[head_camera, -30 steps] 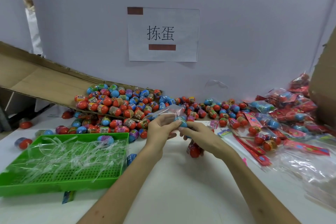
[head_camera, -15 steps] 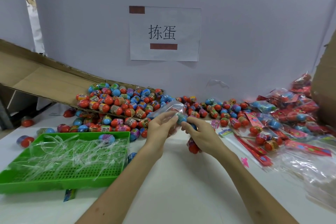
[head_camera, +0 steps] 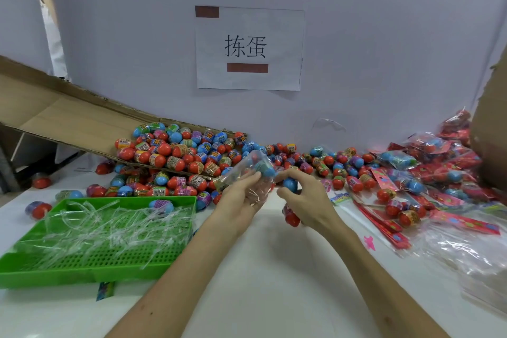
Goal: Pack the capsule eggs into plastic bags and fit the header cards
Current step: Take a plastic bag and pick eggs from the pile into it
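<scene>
Slipped in since a moment ago, an egg [head_camera: 264,169] sits in the limp, slick bag [head_camera: 247,173] the left hand [head_camera: 241,197] pinches, while the right hand [head_camera: 307,200] pinches a light, hard blue egg [head_camera: 290,184].

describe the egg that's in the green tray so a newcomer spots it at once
Find the green tray on the left of the table, littered with clear plastic strips. Near its far right corner lies one capsule egg, blue with a purple wrap. It is the only egg inside the tray; the rest lie outside it.
</scene>
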Demonstrator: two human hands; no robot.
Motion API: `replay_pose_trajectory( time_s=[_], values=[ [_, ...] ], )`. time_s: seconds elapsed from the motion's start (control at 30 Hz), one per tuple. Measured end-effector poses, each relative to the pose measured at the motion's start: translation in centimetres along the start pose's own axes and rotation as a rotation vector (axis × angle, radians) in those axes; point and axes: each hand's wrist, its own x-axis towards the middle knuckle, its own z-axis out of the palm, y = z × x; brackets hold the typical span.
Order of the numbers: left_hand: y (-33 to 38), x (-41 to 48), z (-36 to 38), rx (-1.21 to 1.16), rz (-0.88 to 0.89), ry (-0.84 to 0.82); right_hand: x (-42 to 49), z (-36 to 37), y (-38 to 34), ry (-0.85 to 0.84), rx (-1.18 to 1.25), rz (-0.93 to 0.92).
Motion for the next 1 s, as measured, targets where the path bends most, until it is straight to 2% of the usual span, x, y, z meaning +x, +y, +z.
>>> replay_pose_trajectory(
  time_s=[0.13, 0.23, 0.43, 0.6, 0.7, 0.87, 1.0],
  values=[
    [0.3, -0.2, 0.0, -0.067, -0.006, 0.025, 0.2, -0.3, -0.4, 0.028, 0.038, -0.002],
    [0.4, -0.4, 0.1, -0.099, -0.015, 0.031, 0.1, -0.4, -0.8, 0.068, 0.178, 0.012],
    [0.4, -0.8, 0.1, -0.037, -0.002, -0.024, -0.1, -0.4, -1.4, 0.039, 0.285, -0.009],
    [0.3, -0.9, 0.3, -0.029, -0.005, -0.039, -0.4, -0.1, -1.9, 0.125, 0.259, -0.112],
    [0.3, -0.9, 0.4, -0.048, -0.002, -0.014, -0.4, -0.2, -2.3, 0.173, 0.261, -0.114],
    [0.1, -1.0, 0.6, -0.045, -0.018, -0.001, -0.6, -0.4, -2.5, 0.185, 0.344, -0.130],
    [0.1, -1.0, 0.6, -0.019, -0.024, -0.024, -0.5, -0.3, -2.4, 0.206, 0.322, -0.156]
  ],
)
